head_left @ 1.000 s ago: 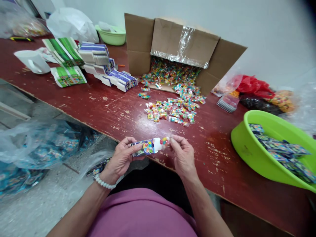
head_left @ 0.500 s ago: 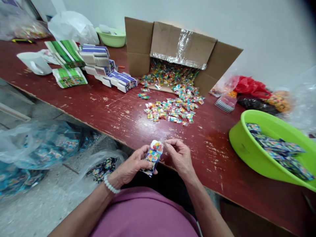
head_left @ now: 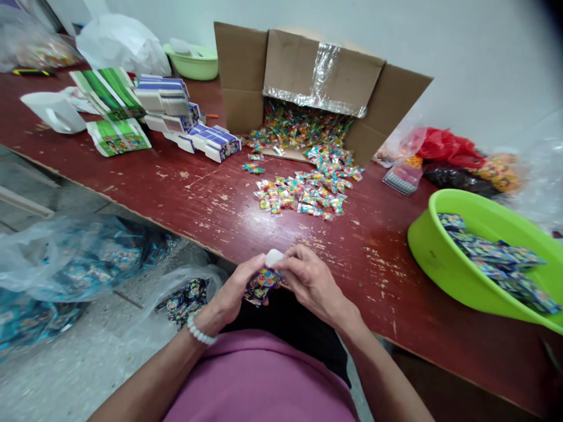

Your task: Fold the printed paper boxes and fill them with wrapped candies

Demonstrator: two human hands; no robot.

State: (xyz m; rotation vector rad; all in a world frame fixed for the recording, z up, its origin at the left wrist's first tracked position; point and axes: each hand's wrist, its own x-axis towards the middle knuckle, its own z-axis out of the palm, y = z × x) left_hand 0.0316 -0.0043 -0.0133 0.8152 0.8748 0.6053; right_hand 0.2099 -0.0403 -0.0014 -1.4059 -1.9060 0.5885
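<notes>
A small purple printed candy box (head_left: 263, 283) is in my left hand (head_left: 234, 293), whose fingers are wrapped round it just off the table's front edge. The white flap (head_left: 273, 257) at the box's top stands up. My right hand (head_left: 308, 278) is closed at that top end, thumb and fingertips pinched against the flap. The inside of the box is hidden by the right fingers. On the table beyond my hands lies a loose pile of small clear-wrapped, colourful candy packets (head_left: 303, 193).
Behind the pile, a cardboard box (head_left: 323, 73) spills candy packets. At left stand stacks of flat purple cartons (head_left: 215, 140), green cartons (head_left: 118, 138) and a white mug (head_left: 53, 111). A green basin (head_left: 444, 269) at right holds filled boxes. Plastic bags (head_left: 189, 299) lie below, left.
My right hand has moved left onto the box's top. The candy packet seen at the opening is now hidden, and the white flap shows there. The view has shifted slightly.
</notes>
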